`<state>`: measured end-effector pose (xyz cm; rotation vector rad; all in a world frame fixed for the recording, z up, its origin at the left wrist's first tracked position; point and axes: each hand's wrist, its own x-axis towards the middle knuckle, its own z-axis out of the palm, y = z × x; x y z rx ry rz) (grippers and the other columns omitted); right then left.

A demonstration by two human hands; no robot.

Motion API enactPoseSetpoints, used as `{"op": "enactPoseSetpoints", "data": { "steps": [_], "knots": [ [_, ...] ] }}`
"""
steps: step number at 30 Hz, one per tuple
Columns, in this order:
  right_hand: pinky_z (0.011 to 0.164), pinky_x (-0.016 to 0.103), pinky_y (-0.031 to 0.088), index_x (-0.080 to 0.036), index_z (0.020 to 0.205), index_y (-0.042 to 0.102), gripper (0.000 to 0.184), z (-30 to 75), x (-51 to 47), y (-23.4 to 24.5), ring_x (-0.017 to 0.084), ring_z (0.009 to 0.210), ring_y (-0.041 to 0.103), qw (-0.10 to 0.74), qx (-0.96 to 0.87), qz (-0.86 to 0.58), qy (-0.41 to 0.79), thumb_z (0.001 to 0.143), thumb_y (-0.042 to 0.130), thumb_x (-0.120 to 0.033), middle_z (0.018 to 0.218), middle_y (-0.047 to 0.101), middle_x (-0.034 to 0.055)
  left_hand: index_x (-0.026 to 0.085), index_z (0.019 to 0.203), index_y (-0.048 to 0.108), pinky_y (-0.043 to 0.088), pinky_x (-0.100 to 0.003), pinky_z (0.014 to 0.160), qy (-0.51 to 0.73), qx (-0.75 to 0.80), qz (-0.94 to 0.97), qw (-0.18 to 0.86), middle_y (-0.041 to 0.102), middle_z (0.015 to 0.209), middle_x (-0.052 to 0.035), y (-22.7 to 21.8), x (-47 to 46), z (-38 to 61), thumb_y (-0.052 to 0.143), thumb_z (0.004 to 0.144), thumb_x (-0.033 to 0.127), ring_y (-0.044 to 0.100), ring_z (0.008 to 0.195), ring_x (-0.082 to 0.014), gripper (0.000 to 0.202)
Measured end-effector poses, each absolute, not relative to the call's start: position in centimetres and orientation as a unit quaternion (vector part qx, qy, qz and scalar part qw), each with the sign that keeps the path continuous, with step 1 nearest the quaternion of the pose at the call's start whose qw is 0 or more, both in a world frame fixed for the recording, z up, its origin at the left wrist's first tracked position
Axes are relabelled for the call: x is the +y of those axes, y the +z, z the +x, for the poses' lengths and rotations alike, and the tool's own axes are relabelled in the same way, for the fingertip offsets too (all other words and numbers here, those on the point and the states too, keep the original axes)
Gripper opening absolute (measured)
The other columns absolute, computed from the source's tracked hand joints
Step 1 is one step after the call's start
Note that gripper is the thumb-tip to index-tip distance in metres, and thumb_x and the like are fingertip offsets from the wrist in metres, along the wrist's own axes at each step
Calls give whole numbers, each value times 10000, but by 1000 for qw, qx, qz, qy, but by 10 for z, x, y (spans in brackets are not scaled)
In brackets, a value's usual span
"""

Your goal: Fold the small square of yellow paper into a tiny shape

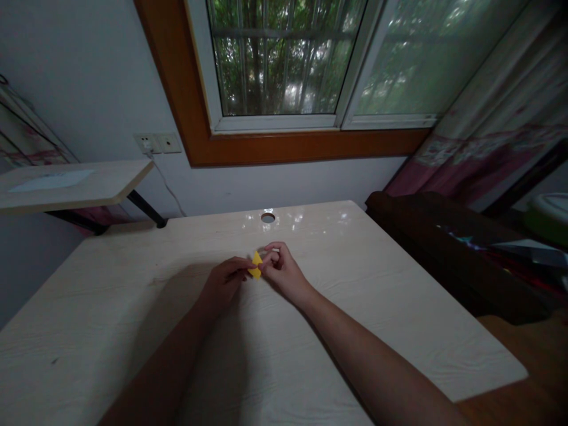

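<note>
Between my two hands is a small piece of folded yellow paper (257,258), pointed at its top and bottom. My left hand (226,280) pinches its left side, thumb and fingers closed. From the right, my right hand (284,269) grips the other side between thumb and forefinger, with its remaining fingers curled above. The fingertips cover part of the paper, so its full shape is hidden. Both hands are just over the pale wooden table (337,284), around the middle of its far half.
A raised shelf (128,180) on black legs stands at the table's back left. A round cable hole (268,218) lies near the back edge. Beyond the right edge is a dark wooden piece of furniture (421,236) with items on it. A window (284,59) is ahead.
</note>
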<state>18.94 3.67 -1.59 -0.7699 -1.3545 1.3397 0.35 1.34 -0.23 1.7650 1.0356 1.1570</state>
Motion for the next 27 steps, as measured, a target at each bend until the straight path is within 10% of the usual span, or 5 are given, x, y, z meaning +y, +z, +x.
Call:
{"op": "enactPoseSetpoints", "data": {
  "steps": [14,27],
  "knots": [
    [606,247,415,-186,790,605,237,192,38,-13,116,643,549,519,-565,-374,522,736,758,-358,716,608,-16,209,1003,712,511,-272,770,456,415,691,377,681,980,-63,2,14,4,595,834,195,639,863,-163,206],
    [768,339,514,-257,924,723,128,195,30,3,190,861,629,505,-707,-313,384,808,706,-309,960,678,60,228,970,737,511,-310,873,489,466,636,374,716,1025,-46,-3,18,-3,601,822,239,650,942,-185,201]
  ]
}}
